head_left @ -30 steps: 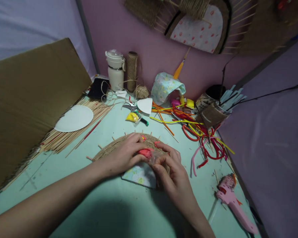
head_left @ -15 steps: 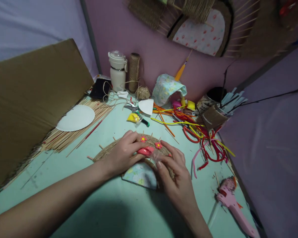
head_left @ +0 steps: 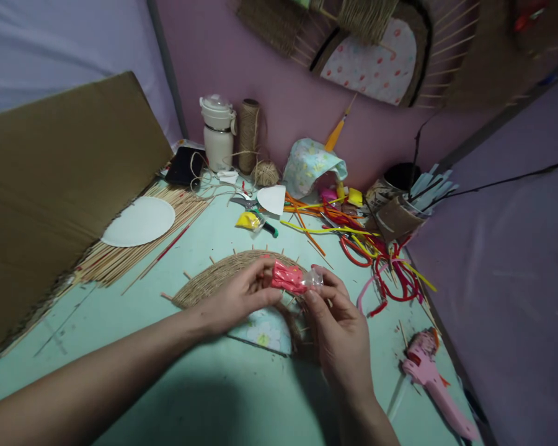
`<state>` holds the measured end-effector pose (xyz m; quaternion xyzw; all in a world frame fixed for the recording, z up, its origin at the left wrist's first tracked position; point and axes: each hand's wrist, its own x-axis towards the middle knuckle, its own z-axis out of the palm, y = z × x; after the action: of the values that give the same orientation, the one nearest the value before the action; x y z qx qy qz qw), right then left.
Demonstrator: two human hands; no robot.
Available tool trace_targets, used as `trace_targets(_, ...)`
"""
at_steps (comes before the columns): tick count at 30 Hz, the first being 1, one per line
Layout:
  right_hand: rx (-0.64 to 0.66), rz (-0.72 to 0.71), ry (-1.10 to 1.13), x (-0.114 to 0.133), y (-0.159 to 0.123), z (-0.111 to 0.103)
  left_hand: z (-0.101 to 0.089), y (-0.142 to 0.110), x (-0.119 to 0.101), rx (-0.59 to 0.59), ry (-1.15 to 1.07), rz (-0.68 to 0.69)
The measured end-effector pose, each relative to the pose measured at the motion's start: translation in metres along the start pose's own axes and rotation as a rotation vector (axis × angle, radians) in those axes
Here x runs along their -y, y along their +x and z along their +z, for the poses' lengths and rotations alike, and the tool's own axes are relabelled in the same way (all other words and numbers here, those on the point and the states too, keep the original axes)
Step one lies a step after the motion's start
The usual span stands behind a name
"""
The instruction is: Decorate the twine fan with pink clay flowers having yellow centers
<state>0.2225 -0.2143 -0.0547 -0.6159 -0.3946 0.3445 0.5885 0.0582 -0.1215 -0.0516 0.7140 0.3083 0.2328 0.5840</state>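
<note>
Between my two hands is a small clear packet of red-pink modelling clay [head_left: 289, 277]. My left hand [head_left: 247, 291] pinches its left end, while my right hand [head_left: 337, 313] grips the clear, crumpled right end. Beneath them on the table lies a twine-wrapped half-round arch [head_left: 214, 276] with short sticks jutting from its outer edge. Its inner half-circle is covered in pale blue floral cloth [head_left: 263, 334]. The packet and my hands hide much of the arch's right side, including most of the small flowers on it.
A pink glue gun [head_left: 434, 381] lies at the right. Red-handled scissors [head_left: 354, 251] rest among coloured pipe cleaners [head_left: 400, 279]. Farther back stand a white bottle [head_left: 218, 136] and a twine spool [head_left: 249, 136]. Cardboard [head_left: 65, 186] leans at left over thin sticks [head_left: 106, 263] and a white paper oval [head_left: 142, 222].
The clay packet has been lifted slightly and turned so more of it shows. My left fingers have shifted to its left end, and the flowers on the arch are now mostly covered.
</note>
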Motion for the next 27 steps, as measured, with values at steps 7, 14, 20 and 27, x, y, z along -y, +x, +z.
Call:
trace_targets(7,0.106,-0.013,-0.103,0.008,-0.003,0.004,0.004,0.003,-0.005,0.038,-0.238,-0.172)
trace_targets(14,-0.039,-0.241,-0.297,0.011,-0.013,0.008,0.017,0.003,0.002,-0.049,-0.43,-0.268)
trace_targets(20,-0.03,-0.434,-0.448,0.013,-0.012,0.006,0.023,0.003,0.005,-0.024,-0.742,-0.276)
trace_targets(27,0.058,-0.131,-0.118,0.004,-0.003,-0.002,0.015,0.001,0.007,-0.026,-0.48,-0.281)
